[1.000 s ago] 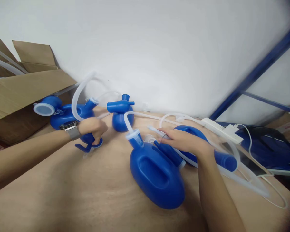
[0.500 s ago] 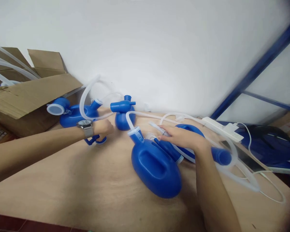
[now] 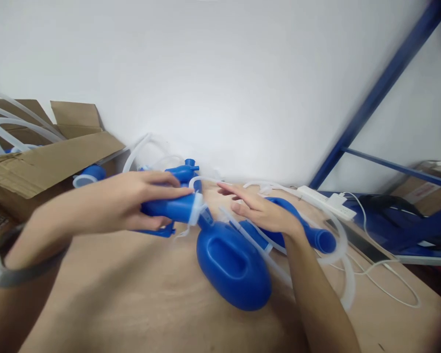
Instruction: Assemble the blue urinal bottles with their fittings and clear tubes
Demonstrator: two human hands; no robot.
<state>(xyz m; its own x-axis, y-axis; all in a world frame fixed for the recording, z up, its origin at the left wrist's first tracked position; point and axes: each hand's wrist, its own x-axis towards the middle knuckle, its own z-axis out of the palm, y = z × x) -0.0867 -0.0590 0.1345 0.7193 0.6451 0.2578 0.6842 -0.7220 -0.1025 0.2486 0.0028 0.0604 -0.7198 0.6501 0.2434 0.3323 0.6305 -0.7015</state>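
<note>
My left hand (image 3: 135,203), wearing a watch, is closed around a blue tubular funnel piece (image 3: 172,208) with a white rim that points right. A blue handle-like part shows beneath that hand. The white rim is close by the neck of a blue urinal bottle (image 3: 233,267) lying on the table; whether they touch I cannot tell. My right hand (image 3: 259,208) is held with fingers stretched out to the left, above the bottle. A clear plastic tube (image 3: 255,247) lies below the right hand, alongside another blue funnel piece (image 3: 255,233).
A cardboard box (image 3: 55,164) with clear tubes stands at the left. More blue bottles lie behind both hands. On the right of the wooden table (image 3: 132,299) are a white power strip (image 3: 327,203), cables and coiled tubing. A blue metal frame (image 3: 375,100) rises beyond, by the wall.
My left hand has lifted from the table toward me and right, bringing the blue funnel piece to the bottle's neck. My right hand has let go of the tube end, which has dropped lower.
</note>
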